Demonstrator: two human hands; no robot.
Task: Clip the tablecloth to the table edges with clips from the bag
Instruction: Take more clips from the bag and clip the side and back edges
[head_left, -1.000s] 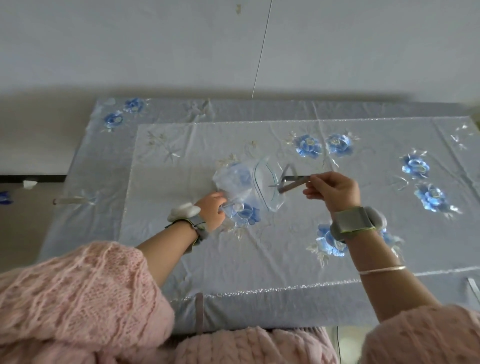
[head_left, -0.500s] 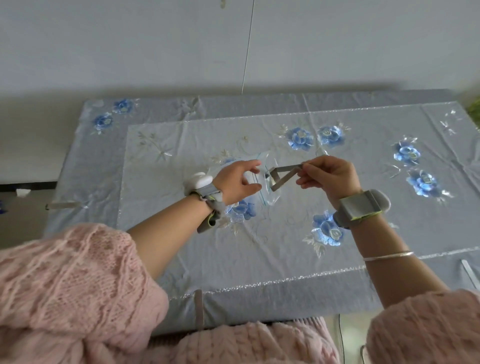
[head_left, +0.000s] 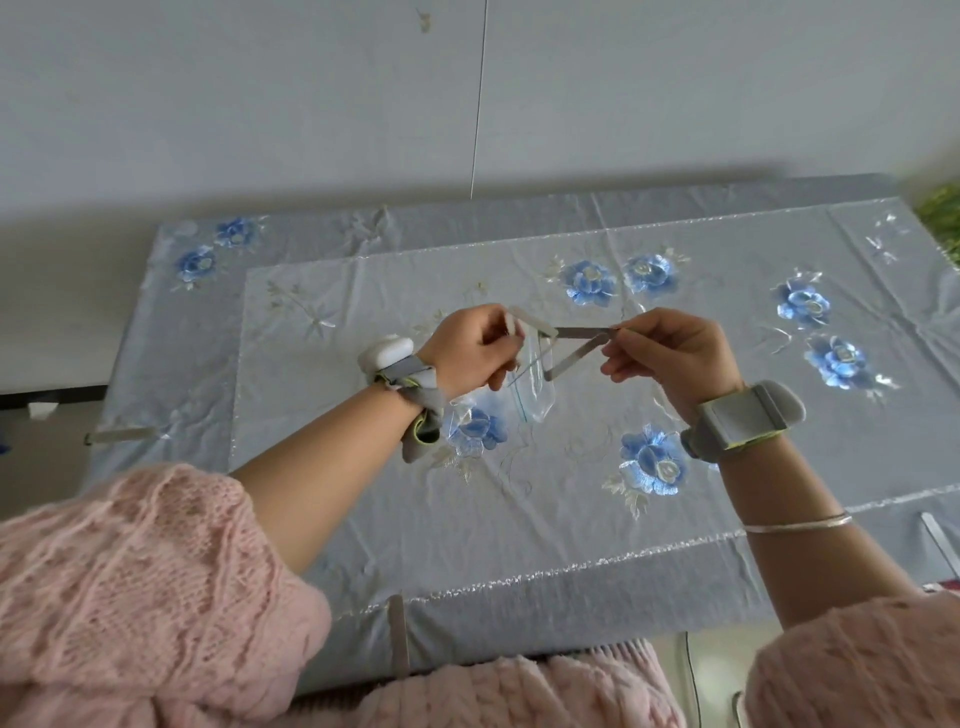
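A grey tablecloth (head_left: 519, 525) with blue embroidered flowers covers the table. Above its middle both hands hold a bent metal clip (head_left: 574, 349), shaped like an open triangle. My right hand (head_left: 672, 356) pinches the clip's right tip. My left hand (head_left: 475, 351) pinches a pale metal strip at the clip's left end; whether that strip is a second clip I cannot tell. The clear plastic bag (head_left: 535, 397) lies on the cloth just below the hands, touching neither of them.
One metal clip (head_left: 397, 642) sits on the near table edge, another clip (head_left: 124, 434) on the left edge, and a third clip (head_left: 937, 540) at the near right. A white wall stands behind the table. Pink knitted sleeves fill the bottom of the view.
My left hand let go of the bag, rose and took hold of the clip's left end. The bag now lies on the cloth. My right hand kept its pinch on the clip.
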